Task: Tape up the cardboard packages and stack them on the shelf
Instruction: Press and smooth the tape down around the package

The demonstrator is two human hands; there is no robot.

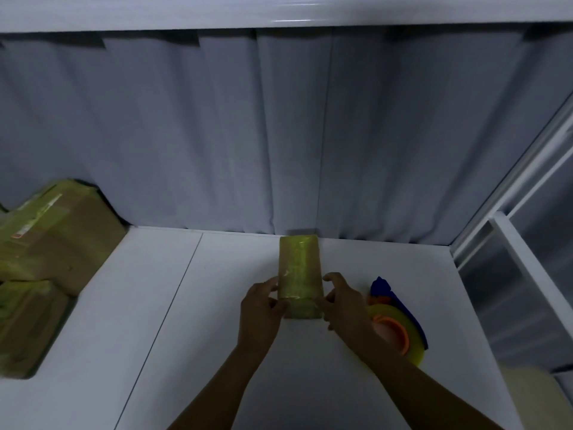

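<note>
A small cardboard package (pixel 299 268) wrapped in yellowish tape lies on the white shelf board (pixel 217 321), its long side pointing toward the curtain. My left hand (pixel 262 308) grips its near left corner with curled fingers. My right hand (pixel 342 305) pinches the near right corner, thumb on top. A tape dispenser (pixel 397 324) with a blue body, orange hub and yellow tape roll lies just right of my right wrist, partly hidden by it.
Several taped cardboard packages (pixel 52 243) are stacked at the left end of the shelf board. A grey curtain (pixel 279 135) closes the back. A white metal frame (pixel 511 243) stands at the right, and an upper shelf edge (pixel 279 13) runs overhead.
</note>
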